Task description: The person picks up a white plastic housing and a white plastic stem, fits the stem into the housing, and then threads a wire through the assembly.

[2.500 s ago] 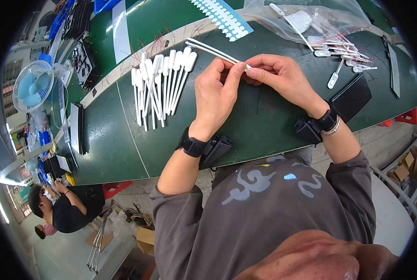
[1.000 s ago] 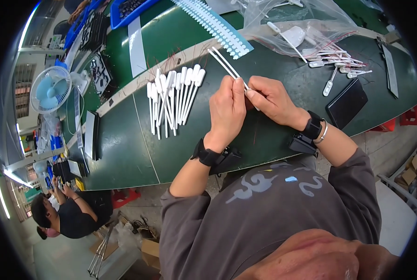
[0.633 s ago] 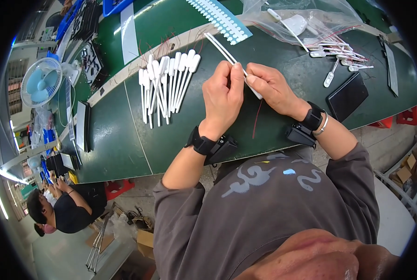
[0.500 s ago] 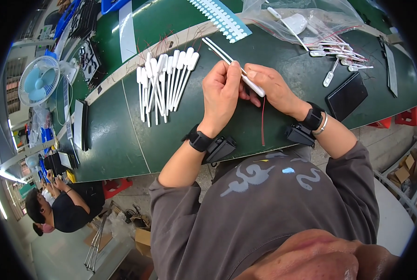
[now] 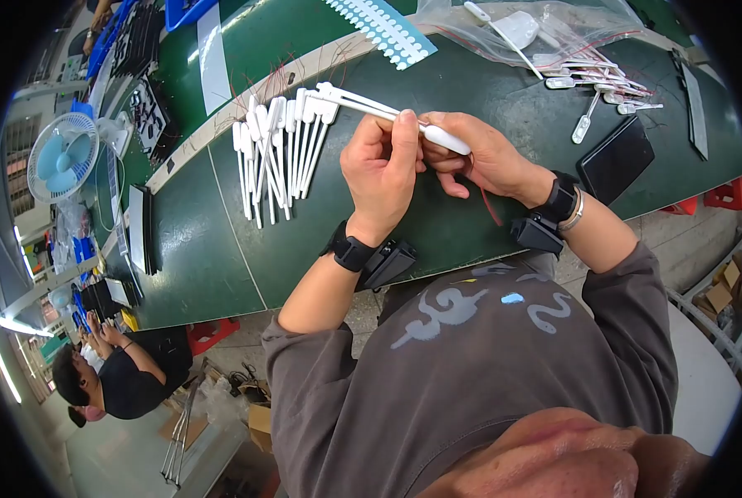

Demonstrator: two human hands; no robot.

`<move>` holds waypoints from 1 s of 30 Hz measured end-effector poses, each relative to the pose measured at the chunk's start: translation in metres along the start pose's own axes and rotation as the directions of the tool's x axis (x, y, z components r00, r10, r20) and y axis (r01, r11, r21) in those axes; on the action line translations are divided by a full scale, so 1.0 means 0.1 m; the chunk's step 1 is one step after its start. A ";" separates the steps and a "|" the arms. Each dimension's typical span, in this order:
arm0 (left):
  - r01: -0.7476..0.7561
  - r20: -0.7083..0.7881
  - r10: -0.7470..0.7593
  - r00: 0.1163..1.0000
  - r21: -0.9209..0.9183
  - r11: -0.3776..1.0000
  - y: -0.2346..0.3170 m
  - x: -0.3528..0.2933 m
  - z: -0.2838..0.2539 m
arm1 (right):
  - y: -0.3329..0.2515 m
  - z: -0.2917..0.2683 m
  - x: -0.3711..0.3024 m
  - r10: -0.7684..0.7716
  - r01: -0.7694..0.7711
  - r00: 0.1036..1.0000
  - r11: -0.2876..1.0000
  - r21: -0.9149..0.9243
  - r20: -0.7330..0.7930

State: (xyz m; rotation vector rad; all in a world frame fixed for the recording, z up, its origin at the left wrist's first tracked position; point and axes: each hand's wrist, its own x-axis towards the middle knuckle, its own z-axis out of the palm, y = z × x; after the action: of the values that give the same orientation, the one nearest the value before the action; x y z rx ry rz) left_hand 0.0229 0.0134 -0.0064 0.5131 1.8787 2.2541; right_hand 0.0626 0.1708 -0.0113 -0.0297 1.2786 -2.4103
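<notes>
Both hands meet over the green table. My left hand (image 5: 383, 158) pinches the thin stem of a white wand-shaped plastic part (image 5: 447, 139) between thumb and fingers. At its rounded, wider end my right hand (image 5: 479, 153) grips it, some fingers hidden beneath. Two slim white rods stick out past my left hand toward the upper left; whether they belong to one piece I cannot tell. A red wire (image 5: 492, 209) hangs below my right hand. Left of my hands lies a fanned row of similar white wands (image 5: 284, 145), rounded ends away from me.
More white wand parts with red wires (image 5: 603, 81) lie by a clear plastic bag (image 5: 471, 18) at the far right. A black flat device (image 5: 618, 159) sits near my right wrist. Beyond are a teal card with white tabs (image 5: 383, 31) and a fan (image 5: 62, 158). Another person (image 5: 130, 373) works at left.
The held wand has swung flatter, its stems now pointing further left, over the row's edge. My left hand moved slightly left. The red wire swung from hanging straight to slanting right.
</notes>
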 end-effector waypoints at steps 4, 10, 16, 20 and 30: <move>-0.068 -0.026 0.070 0.997 0.075 0.995 -0.03 -0.05 -0.01 | -0.01 -0.01 0.00 0.062 -0.062 0.998 0.995 0.084 0.004; -0.025 -0.051 0.028 0.998 0.053 0.998 0.05 -0.03 0.02 | -0.09 0.01 -0.04 0.064 -0.064 0.998 0.998 -0.021 -0.012; 0.379 -0.013 -0.418 0.908 -0.401 0.834 0.11 0.16 -0.09 | -0.08 -0.02 0.02 -0.543 0.349 0.839 0.597 -0.723 -0.043; 0.526 0.108 -0.560 0.821 -0.523 0.670 0.11 0.15 -0.12 | -0.13 -0.06 0.08 -0.736 0.446 0.650 0.167 -0.879 0.190; -0.599 0.259 0.594 0.761 0.631 0.493 0.05 0.27 -0.11 | -0.18 -0.06 -0.04 -0.552 0.337 0.829 0.621 -0.708 -0.090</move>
State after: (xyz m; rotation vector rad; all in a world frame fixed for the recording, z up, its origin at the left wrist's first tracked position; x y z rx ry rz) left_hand -0.0052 0.0112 0.0014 1.4995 2.8648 1.6919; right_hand 0.0590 0.1863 0.0002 -0.2254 2.5094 -2.2179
